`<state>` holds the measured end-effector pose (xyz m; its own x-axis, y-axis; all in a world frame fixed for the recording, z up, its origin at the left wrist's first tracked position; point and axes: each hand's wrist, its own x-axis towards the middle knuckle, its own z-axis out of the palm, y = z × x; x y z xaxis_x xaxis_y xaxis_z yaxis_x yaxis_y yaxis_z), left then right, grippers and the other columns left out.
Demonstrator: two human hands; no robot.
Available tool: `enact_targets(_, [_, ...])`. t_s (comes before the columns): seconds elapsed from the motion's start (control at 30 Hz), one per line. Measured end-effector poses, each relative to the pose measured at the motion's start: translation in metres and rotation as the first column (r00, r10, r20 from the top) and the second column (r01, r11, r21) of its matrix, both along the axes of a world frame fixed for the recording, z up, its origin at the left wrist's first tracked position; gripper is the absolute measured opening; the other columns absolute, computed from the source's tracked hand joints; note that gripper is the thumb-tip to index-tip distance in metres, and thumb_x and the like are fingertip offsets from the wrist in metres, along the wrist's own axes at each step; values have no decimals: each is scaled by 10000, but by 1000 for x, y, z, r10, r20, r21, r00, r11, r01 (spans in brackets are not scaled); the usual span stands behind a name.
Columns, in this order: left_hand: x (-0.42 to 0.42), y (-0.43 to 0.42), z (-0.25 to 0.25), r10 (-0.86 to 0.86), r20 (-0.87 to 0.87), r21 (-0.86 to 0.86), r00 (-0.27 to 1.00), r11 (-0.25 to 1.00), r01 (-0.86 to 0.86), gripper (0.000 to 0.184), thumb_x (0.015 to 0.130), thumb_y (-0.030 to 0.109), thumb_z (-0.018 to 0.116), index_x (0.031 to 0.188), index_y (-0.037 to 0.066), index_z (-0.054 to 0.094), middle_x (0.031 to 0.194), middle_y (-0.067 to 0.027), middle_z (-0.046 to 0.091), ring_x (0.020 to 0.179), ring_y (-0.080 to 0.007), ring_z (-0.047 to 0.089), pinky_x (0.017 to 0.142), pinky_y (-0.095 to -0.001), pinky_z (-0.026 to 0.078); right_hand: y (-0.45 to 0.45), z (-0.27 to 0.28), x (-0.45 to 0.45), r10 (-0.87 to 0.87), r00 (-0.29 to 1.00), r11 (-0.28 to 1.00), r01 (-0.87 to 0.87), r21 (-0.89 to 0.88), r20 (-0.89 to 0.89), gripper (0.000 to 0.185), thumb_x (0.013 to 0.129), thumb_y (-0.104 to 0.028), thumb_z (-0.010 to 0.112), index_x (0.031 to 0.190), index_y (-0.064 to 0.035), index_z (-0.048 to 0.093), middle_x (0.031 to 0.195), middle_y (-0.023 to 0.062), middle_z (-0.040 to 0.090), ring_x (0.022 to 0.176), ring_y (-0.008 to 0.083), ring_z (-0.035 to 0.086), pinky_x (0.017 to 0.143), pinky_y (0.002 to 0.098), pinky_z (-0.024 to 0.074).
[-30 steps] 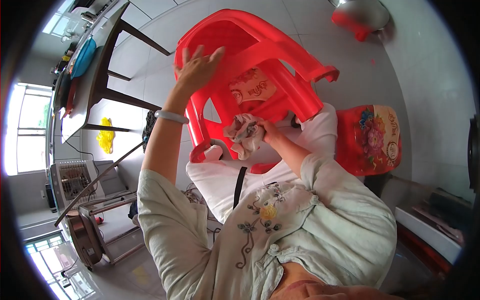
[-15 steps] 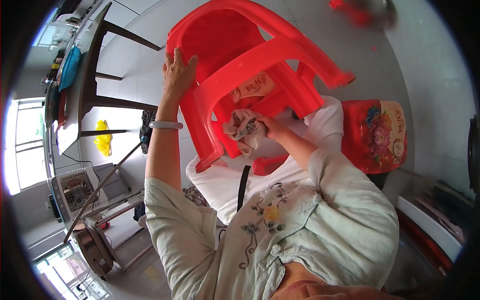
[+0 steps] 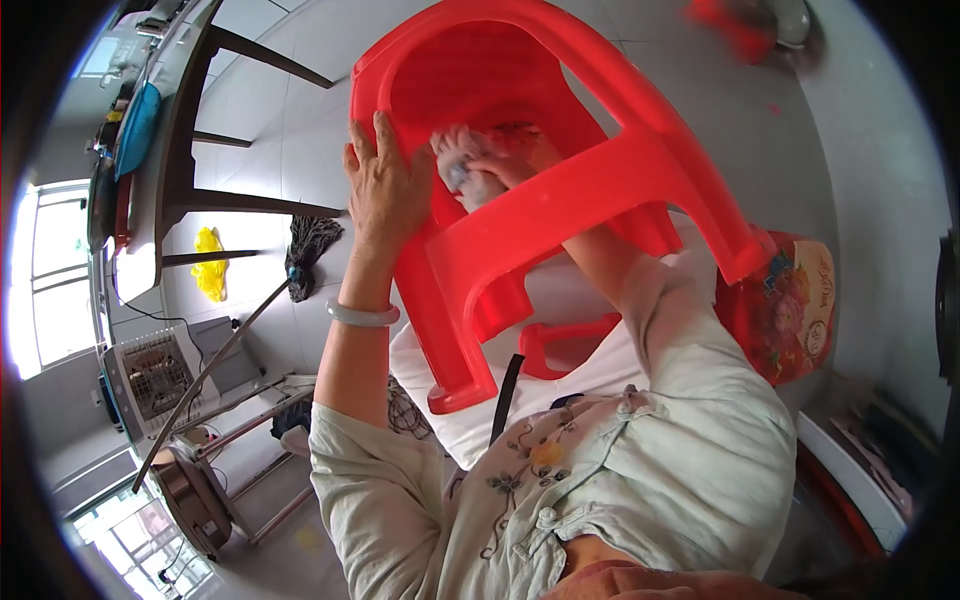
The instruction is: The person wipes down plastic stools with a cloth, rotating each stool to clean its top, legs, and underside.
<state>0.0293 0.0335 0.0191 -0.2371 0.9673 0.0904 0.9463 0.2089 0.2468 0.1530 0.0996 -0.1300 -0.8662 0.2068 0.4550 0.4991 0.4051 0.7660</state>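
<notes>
A red plastic chair (image 3: 640, 170) lies tipped over my lap, legs and underside turned towards me. At its left edge, my left hand (image 3: 385, 190), with a pale bangle on the wrist, grips the rim with fingers spread along it. Inside the chair, my right hand (image 3: 500, 168) is closed on a crumpled pale cloth (image 3: 458, 165) and presses it near the inner surface; blur hides some of the fingers. White fabric (image 3: 430, 360) covers my lap beneath the chair.
A red seat with a flower print (image 3: 790, 305) stands at the right. To the left are a dark-legged table (image 3: 180, 150), a yellow bag (image 3: 209, 265), a mop (image 3: 312, 250) with a long handle, and a heater (image 3: 155, 375). A blurred red object (image 3: 730, 30) is at the far top right.
My right hand and the cloth have moved up and deeper into the chair. The chair has shifted right and tilted, my left hand moving along with it.
</notes>
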Motion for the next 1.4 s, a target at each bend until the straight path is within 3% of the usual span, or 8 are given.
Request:
enact_targets(0.13, [-14, 3, -21, -93, -184, -42, 979, 995, 87, 575, 928, 390, 494, 1413, 88, 430, 1498, -268, 283, 1394, -478, 216, 1138, -484, 249, 46, -72, -63, -259, 561, 174, -774, -609, -786, 522, 821, -166, 586, 1308, -33, 450, 1295, 165, 478, 1194, 337, 451, 975, 472, 394])
enact_targets(0.23, [-8, 3, -17, 13, 28, 147, 1000, 989, -17, 343, 941, 333, 498, 1224, 171, 607, 1498, -240, 308, 1392, -480, 223, 1129, -502, 260, 19, -95, -97, -281, 573, 769, -346, -538, -770, 315, 833, -169, 596, 1131, -84, 538, 1095, 102, 591, 1038, 285, 570, 857, 430, 434])
enact_targets(0.37, [-25, 7, -22, -168, -213, -24, 963, 986, 167, 747, 884, 435, 523, 1449, -5, 311, 1467, -358, 254, 1354, -519, 261, 1118, -495, 277, -15, -87, -76, -328, 559, 736, -355, -577, -762, 370, 855, -220, 576, 1200, -92, 527, 1153, 108, 589, 1108, 292, 546, 890, 455, 438])
enact_targets(0.5, [-6, 9, -8, -58, -102, -11, 993, 998, 57, 758, 873, 443, 523, 1464, 22, 303, 1499, -319, 231, 1365, -507, 253, 1108, -505, 297, -84, -100, -41, -539, 573, -15, -739, -673, -617, 448, 887, -243, 524, 1286, -45, 473, 1271, 152, 524, 1218, 344, 477, 982, 585, 343])
enact_targets(0.57, [3, 5, -1, 11, -4, -3, 1000, 1000, -11, 758, 871, 441, 522, 1471, 37, 296, 1512, -304, 219, 1371, -502, 248, 1103, -511, 305, -157, -90, -9, -391, 712, 342, -476, -810, -583, 431, 875, -227, 526, 1258, -34, 480, 1323, 196, 456, 1259, 391, 410, 1020, 581, 304])
enact_targets(1.17, [2, 3, -3, 2, -29, -2, 1000, 1000, -2, 725, 898, 420, 513, 1470, 35, 291, 1506, -313, 212, 1358, -513, 257, 1083, -509, 338, -93, -98, -38, -372, 822, 190, -387, -902, -431, 573, 873, -218, 514, 1384, 9, 390, 1376, 168, 424, 1264, 327, 403, 1032, 470, 317])
enact_targets(1.33, [-6, 3, -12, -41, -110, -7, 993, 999, 40, 706, 910, 395, 518, 1482, 52, 284, 1511, -288, 232, 1395, -466, 228, 1103, -502, 319, -18, -70, -57, -318, 898, 732, 27, -681, -306, 549, 890, -336, 515, 1335, -26, 431, 1349, 190, 439, 1254, 373, 417, 917, 518, 414])
enact_targets(1.4, [2, -3, 1, -9, -35, 0, 999, 1000, 9, 729, 899, 408, 518, 1473, 31, 273, 1500, -323, 211, 1359, -515, 252, 1064, -516, 362, 25, -65, -57, -287, 939, 566, 6, -824, -190, 678, 668, -370, 667, 1266, -97, 505, 1341, 164, 458, 1235, 348, 436, 929, 502, 416])
